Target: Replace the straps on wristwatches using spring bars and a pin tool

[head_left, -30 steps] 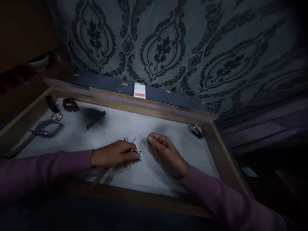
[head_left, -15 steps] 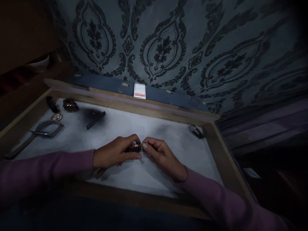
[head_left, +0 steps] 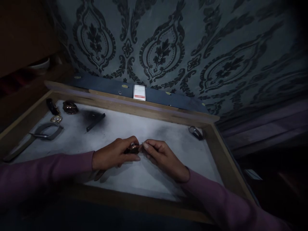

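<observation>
Over the white-lined floor of a wooden tray (head_left: 154, 110), my left hand (head_left: 115, 154) grips a watch (head_left: 134, 148) with a rose-gold coloured case; most of it is hidden by my fingers. My right hand (head_left: 166, 157) is closed in a pinch just right of the watch. A tiny thin piece (head_left: 142, 143) shows at its fingertips, too small and dark to name. The two hands' fingertips nearly meet at the watch's right edge.
Several watches lie in the tray: a gold-faced one (head_left: 55, 118), a dark one (head_left: 70, 107) and a grey-strapped one (head_left: 49, 131) at left, another (head_left: 196, 132) at right. A dark flat strip (head_left: 95, 122) lies near the back. A patterned wall (head_left: 163, 48) rises behind.
My right hand's fingertips have drawn slightly away from the watch, widening the small gap. My left hand keeps its grip, with the watch tilted a little. The camera view has shifted slightly.
</observation>
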The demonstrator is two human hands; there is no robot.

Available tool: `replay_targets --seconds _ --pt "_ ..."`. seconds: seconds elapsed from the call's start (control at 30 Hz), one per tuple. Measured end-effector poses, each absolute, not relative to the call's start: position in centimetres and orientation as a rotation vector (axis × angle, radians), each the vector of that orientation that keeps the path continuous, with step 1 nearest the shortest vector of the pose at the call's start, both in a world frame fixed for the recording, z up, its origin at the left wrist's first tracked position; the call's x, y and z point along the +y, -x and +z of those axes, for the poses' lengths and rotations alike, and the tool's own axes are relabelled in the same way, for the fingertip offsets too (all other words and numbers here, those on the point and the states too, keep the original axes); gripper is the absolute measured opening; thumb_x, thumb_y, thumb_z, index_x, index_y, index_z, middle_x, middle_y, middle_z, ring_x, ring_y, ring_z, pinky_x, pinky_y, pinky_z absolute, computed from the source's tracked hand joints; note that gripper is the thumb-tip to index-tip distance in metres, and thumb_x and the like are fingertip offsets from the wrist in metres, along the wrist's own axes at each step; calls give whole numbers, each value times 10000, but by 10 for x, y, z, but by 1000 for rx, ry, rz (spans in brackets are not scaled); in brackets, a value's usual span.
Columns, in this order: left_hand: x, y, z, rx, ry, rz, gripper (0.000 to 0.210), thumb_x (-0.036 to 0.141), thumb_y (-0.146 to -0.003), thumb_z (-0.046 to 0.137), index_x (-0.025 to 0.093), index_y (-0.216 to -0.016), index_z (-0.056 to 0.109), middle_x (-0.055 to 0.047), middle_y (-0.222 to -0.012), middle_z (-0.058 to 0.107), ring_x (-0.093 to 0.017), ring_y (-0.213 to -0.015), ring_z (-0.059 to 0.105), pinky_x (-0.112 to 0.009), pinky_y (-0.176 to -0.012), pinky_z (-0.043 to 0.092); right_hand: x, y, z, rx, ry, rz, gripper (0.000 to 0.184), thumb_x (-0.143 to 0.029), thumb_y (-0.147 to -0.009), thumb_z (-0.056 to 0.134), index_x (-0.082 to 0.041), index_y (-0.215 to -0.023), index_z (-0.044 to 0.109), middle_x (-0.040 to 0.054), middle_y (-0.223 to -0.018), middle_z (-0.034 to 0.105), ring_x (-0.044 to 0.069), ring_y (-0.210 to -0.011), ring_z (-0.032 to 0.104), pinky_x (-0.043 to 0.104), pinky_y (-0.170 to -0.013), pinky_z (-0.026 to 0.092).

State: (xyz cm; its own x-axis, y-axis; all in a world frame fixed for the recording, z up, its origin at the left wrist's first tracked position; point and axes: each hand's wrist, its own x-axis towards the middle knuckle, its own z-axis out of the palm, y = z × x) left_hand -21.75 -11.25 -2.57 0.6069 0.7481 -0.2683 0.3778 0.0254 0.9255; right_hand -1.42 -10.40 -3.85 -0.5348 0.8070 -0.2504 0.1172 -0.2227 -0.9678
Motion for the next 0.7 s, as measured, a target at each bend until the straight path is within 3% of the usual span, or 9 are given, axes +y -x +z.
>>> replay_targets --seconds 0.1,0.3,0.5,0.7 --pt "-112 218 -27 967 -1555 362 221 358 -888 578 196 -1010 490 45 -734 553 -49 -440 455 -177 -424 376 -102 13 -40 -1458 1135 1807 414 -559 -858 596 -150 -798 624 -44 -610 447 65 -491 309 210 -450 220" --pt "-111 219 -26 982 -1565 347 165 329 -897 519 197 -983 473 65 -683 509 -60 -429 444 -191 -420 367 -98 6 -43 -1528 1172 1579 330 -507 -862 617 -195 -971 603 9 -776 579 118 -631 493 224 -525 382" --pt "-110 220 -28 983 -1549 337 140 311 -906 495 196 -985 478 76 -648 473 -55 -421 430 -177 -416 353 -92 -15 -45 -1889 1210 1183 157 -346 -950 498 -198 -903 519 17 -739 602 151 -658 540 259 -589 409" --pt "-109 219 -31 1004 -1545 311 150 315 -916 488 198 -1010 477 59 -699 503 -54 -428 440 -173 -408 367 -89 -30 -55 -2108 1278 891 118 -232 -933 470 -199 -838 532 11 -698 599 156 -624 553 264 -590 408"
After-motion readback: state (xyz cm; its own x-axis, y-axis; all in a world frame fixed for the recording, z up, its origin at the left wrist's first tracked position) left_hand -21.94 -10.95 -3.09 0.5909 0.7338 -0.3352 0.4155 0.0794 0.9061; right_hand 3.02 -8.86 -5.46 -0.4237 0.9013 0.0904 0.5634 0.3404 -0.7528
